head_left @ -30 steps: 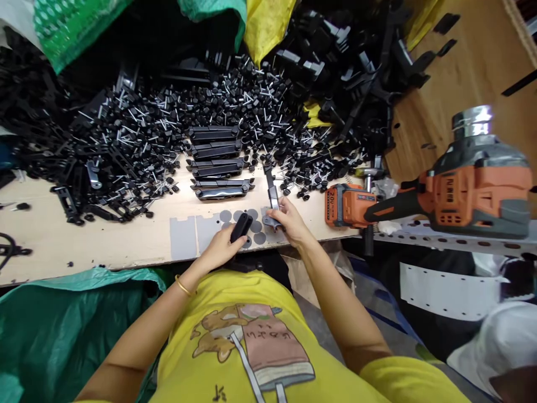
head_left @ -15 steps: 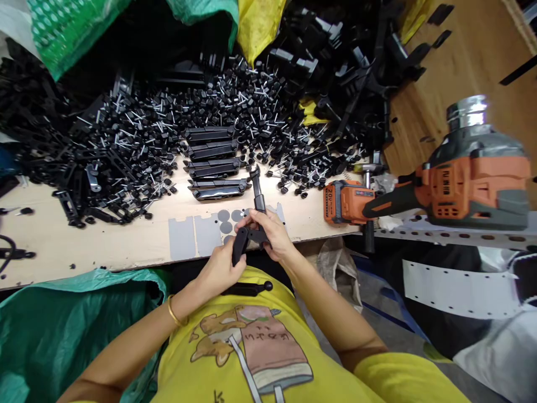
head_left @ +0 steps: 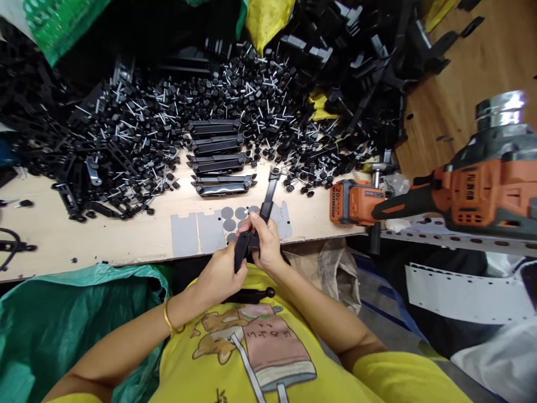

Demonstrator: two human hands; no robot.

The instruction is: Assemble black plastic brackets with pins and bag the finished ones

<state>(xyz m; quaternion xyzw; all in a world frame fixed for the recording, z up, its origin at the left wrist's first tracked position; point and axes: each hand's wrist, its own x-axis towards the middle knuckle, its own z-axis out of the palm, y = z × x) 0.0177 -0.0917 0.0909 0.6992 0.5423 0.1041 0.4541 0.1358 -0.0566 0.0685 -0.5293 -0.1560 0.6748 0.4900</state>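
At the table's front edge, both hands hold a black jointed plastic bracket [head_left: 268, 202]. My left hand [head_left: 221, 271] is closed round its lower, thick black piece [head_left: 241, 251]. My right hand [head_left: 265, 239] grips the middle, where the pieces meet; the fingers hide the joint. The long arm of the bracket points up and away over the table. Beneath the hands, a black bar with a ball end [head_left: 257, 294] lies against the yellow shirt. Just beyond, several folded black brackets [head_left: 224, 186] lie in a stacked row.
Black-headed screws [head_left: 159, 129] lie heaped across the back. An orange cordless power tool [head_left: 457, 201] rests at the right. Grey pads [head_left: 184, 234] and round grey discs [head_left: 229, 225] lie on the table near the hands. A green bag [head_left: 84, 330] hangs at the lower left.
The bracket's long arm has tilted to the right, and its lower piece is closer to the right hand's part. Both hands keep their hold. The view has shifted slightly.
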